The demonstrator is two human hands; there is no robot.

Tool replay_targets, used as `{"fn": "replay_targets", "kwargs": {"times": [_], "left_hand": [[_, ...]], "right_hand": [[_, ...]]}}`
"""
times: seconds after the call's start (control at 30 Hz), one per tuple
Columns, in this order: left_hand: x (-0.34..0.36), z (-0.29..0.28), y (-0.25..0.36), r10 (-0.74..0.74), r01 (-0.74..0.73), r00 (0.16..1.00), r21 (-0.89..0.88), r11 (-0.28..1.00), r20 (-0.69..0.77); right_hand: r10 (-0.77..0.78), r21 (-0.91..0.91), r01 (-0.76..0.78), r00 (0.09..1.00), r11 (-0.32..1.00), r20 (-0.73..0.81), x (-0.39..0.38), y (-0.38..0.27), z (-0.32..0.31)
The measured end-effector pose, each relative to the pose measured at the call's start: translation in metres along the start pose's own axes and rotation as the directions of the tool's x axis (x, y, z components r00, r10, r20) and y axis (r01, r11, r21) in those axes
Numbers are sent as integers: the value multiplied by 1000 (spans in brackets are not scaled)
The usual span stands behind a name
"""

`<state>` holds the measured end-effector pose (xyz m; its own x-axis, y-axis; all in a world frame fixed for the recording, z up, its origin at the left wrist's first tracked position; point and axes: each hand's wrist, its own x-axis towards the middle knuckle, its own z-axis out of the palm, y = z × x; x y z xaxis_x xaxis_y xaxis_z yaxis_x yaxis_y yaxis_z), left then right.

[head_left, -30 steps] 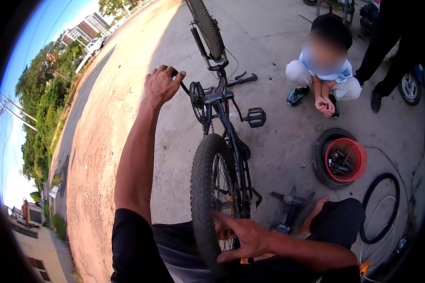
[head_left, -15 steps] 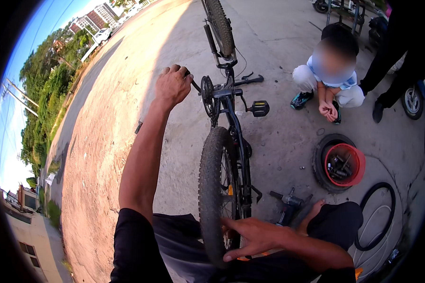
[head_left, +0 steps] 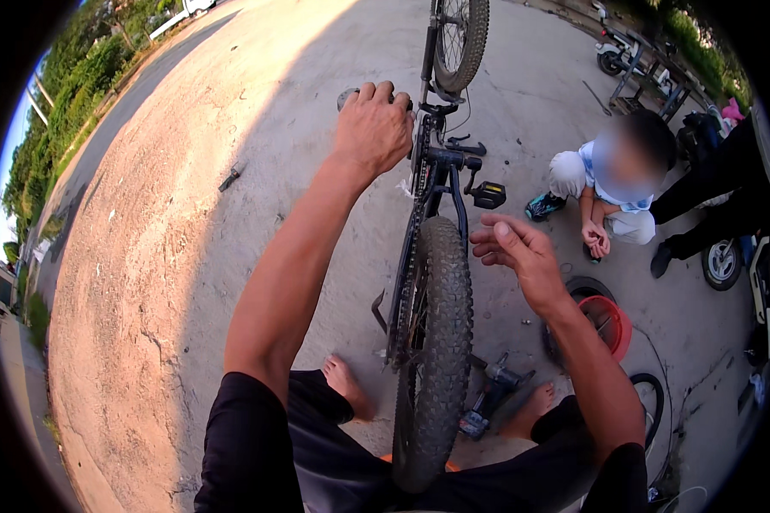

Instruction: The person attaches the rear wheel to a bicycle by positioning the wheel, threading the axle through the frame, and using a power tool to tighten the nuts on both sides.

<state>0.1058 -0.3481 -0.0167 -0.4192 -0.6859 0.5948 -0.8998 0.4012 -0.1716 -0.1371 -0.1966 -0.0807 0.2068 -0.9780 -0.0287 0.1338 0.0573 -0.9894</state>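
Note:
A black bicycle (head_left: 445, 188) runs away from me through the middle, its knobby tyre (head_left: 441, 316) between my legs. My left hand (head_left: 372, 128) is closed around a pedal (head_left: 348, 99) beside the chain and crank. My right hand (head_left: 509, 248) is raised just right of the tyre's top, fingers apart and loosely curved, holding nothing visible. Another pedal (head_left: 489, 194) sticks out to the right. A dark power tool (head_left: 488, 402) lies on the concrete between the tyre and my right foot.
A crouching person (head_left: 616, 171) is at right, beside a standing person's dark legs (head_left: 714, 197). A red bucket (head_left: 618, 329) inside a loose tyre (head_left: 573, 286) and black tubing (head_left: 654, 402) lie nearer. Scooters (head_left: 612, 60) stand behind; a small tool (head_left: 229, 178) lies left.
My right hand has left the lower tyre and risen to beside its top. My left hand has moved right and up, still gripping. The bicycle's near wheel now appears further right and more upright.

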Motion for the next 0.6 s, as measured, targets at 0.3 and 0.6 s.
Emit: {"fn": "replay_targets", "kwargs": {"times": [0.3,0.6], "left_hand": [[-11,-1,5,17,-25,997,-96,995,-80],[-23,-1,5,7,-22,991,-108,994,-134]], "right_hand": [[169,-120,-186,976,975,-138,153,25,35],[131,155,-104,975,982,-178,146,19,50]]}}
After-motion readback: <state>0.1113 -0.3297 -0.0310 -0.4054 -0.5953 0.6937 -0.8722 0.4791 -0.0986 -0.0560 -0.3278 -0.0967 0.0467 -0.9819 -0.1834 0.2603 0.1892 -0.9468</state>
